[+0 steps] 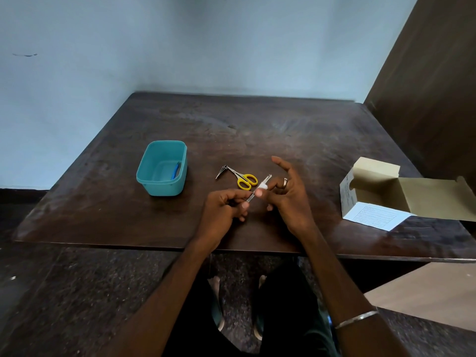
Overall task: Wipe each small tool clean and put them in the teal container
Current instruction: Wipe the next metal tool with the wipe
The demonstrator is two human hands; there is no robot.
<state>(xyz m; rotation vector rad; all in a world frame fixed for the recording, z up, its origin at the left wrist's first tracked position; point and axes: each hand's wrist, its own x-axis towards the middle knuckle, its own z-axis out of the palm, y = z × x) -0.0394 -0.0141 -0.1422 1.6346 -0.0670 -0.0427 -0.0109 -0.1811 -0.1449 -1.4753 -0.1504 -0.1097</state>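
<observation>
My left hand (226, 206) grips the near end of a thin metal tool (266, 179) that points up and to the right. My right hand (288, 194) pinches a small white wipe (263, 186) around the tool's middle with thumb and finger, its other fingers spread. Yellow-handled scissors (244, 179) lie on the dark wooden table (283, 130) just beyond my hands, with a small metal tool (222, 171) to their left. The teal container (161, 188) stands further left and holds a blue tool (175, 171).
An open cardboard box (373, 199) sits at the table's right edge. A dark wooden panel (432, 73) rises at the back right. The pale blue wall stands behind the table, and my feet show below the near edge.
</observation>
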